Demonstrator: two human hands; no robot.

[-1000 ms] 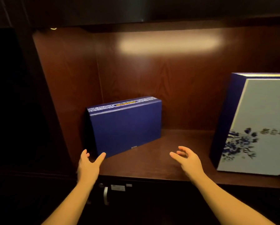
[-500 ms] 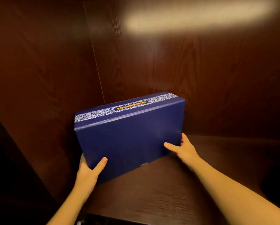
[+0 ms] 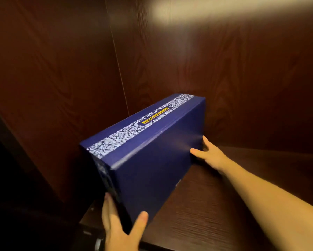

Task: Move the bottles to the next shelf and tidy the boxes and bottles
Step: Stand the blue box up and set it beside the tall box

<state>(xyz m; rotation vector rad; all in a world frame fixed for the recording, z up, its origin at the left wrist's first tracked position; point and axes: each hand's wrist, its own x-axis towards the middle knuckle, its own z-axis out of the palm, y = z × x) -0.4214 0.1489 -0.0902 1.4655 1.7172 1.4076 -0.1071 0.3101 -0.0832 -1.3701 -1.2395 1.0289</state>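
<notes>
1. Left hand (image 3: pixel 119 226), at 6 o'clock, has its grip clamped on the near end of the blue box (image 3: pixel 148 160).
2. Right hand (image 3: pixel 209 154), at 3 o'clock, grips the far end.
3. The box sits angled on the shelf (image 3: pixel 215 211); tidying looks barely begun.
4. No bottles visible; the box's underside is hidden.

Dim warm light, glare streak on back panel (image 3: pixel 197 13), slight motion blur.
</notes>
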